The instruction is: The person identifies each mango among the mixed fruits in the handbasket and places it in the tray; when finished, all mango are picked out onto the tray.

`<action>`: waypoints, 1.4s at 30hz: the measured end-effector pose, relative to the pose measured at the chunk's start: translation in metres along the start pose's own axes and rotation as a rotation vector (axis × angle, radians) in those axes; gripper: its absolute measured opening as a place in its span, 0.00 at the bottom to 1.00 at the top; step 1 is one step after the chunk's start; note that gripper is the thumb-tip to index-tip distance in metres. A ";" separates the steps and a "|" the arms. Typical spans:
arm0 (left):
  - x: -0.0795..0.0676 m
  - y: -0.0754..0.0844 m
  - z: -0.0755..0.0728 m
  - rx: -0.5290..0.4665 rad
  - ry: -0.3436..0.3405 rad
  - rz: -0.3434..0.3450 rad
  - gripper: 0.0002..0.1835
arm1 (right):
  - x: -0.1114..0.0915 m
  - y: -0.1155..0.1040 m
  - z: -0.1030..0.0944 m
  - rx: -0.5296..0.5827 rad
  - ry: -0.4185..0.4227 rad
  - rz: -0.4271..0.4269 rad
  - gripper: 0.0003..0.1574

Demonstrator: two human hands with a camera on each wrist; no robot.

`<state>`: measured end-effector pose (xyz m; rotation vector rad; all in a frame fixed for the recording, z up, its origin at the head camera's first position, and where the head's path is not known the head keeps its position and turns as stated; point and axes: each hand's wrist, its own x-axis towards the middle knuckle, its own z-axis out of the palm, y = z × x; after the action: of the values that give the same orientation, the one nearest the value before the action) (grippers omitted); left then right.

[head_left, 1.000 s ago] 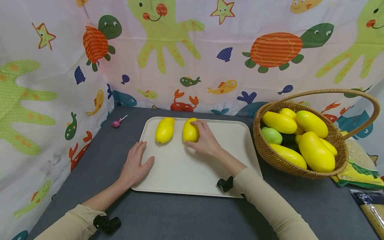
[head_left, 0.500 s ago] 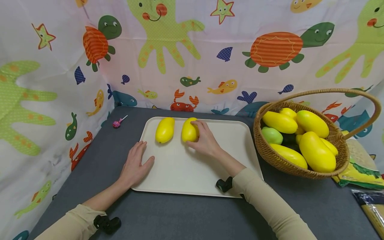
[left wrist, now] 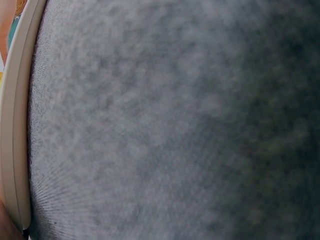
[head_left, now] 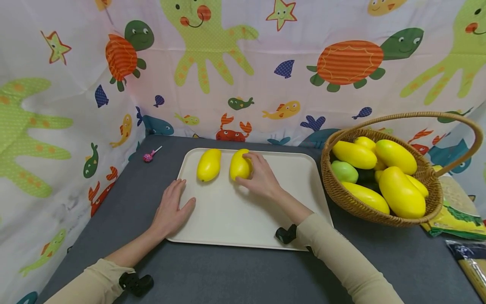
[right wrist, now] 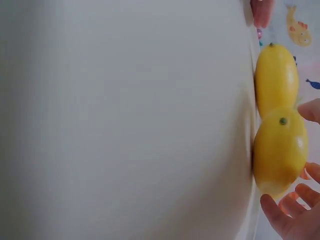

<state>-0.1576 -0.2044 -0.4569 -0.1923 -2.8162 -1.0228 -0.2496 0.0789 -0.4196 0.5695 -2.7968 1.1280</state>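
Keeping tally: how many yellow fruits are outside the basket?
2: one fruit lies on the tray at left, another fruit beside it, held by the right hand.

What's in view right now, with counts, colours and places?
Tray: 1, cream, mid-table
Left fruit: 1, yellow, on tray
Right fruit: 1, yellow, on tray
Basket: 1, brown, right of tray
Piled fruits: at least six, yellow, in basket
Green fruit: 1, green, in basket
Unclear item: 1, blackish, in basket
Lollipop: 1, pink, table's back left
Larger packet: 1, yellow-green, beside basket
Clear packet: 1, dark-labelled, right edge
Table: 1, grey, beneath tray
Curtain: 1, printed white, behind
Wrist devices: 2, black, wrists
Sleeves: 2, beige, forearms
Left hand: 1, bare, at tray's left edge
Right hand: 1, bare, curled round Right fruit
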 end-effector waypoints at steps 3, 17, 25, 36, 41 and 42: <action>0.000 0.001 0.001 0.001 -0.005 -0.003 0.37 | -0.005 -0.002 -0.010 0.053 0.025 -0.004 0.38; 0.000 -0.001 0.002 0.011 -0.011 -0.014 0.36 | -0.055 -0.022 -0.104 0.143 -0.030 -0.027 0.17; -0.002 0.001 0.001 0.009 -0.017 -0.008 0.36 | -0.086 -0.003 -0.178 -0.132 -0.030 -0.143 0.11; -0.002 0.000 0.002 0.021 -0.016 -0.013 0.36 | -0.067 0.034 -0.256 -0.459 -0.078 0.069 0.20; -0.001 0.001 0.003 0.026 -0.012 -0.008 0.35 | -0.049 0.053 -0.267 -0.552 -0.203 0.203 0.30; -0.001 0.001 0.003 0.025 -0.011 -0.006 0.35 | -0.045 0.057 -0.268 -0.569 -0.230 0.221 0.32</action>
<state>-0.1570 -0.2013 -0.4590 -0.1879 -2.8399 -0.9898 -0.2469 0.3139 -0.2710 0.3526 -3.2264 0.2494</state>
